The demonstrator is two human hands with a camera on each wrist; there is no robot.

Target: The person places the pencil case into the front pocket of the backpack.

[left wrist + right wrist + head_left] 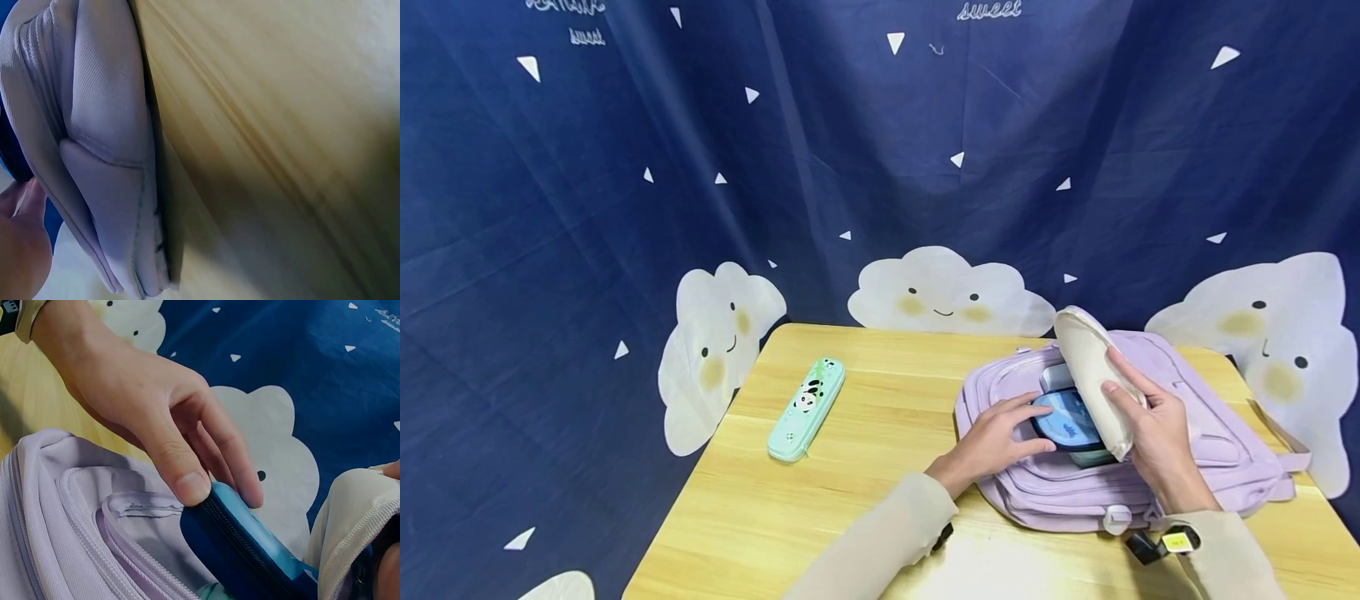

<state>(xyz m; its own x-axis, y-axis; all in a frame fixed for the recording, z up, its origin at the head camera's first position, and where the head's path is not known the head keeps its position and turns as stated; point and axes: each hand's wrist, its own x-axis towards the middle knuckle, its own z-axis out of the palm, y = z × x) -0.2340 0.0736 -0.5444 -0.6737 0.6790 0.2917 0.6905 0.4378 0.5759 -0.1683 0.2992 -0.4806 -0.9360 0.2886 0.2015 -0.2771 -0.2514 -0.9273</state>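
A lilac backpack (pixel 1045 493) lies on the table with a front compartment unzipped. At its opening, my left hand (pixel 996 437) pinches the end of a blue zippered case (pixel 1066 419). In the right wrist view, the left thumb presses the dark blue zip side of the case (pixel 244 540), with fingers over the lighter face. My right hand (pixel 1163 429) grips a long cream pouch (pixel 1088 371) above the backpack. A zip runs along the pouch's edge. The cream pouch hides the blue case's far end. In the compartment show a pale grey-blue item (pixel 1057 378) and a teal item (pixel 1092 457), both mostly covered.
A mint pencil case with a panda print (pixel 806 408) lies on the left part of the wooden table (pixel 722 517). Behind the table hangs a dark blue curtain (pixel 820 192) with clouds and white triangles. A backpack strap (pixel 1288 462) extends to the right.
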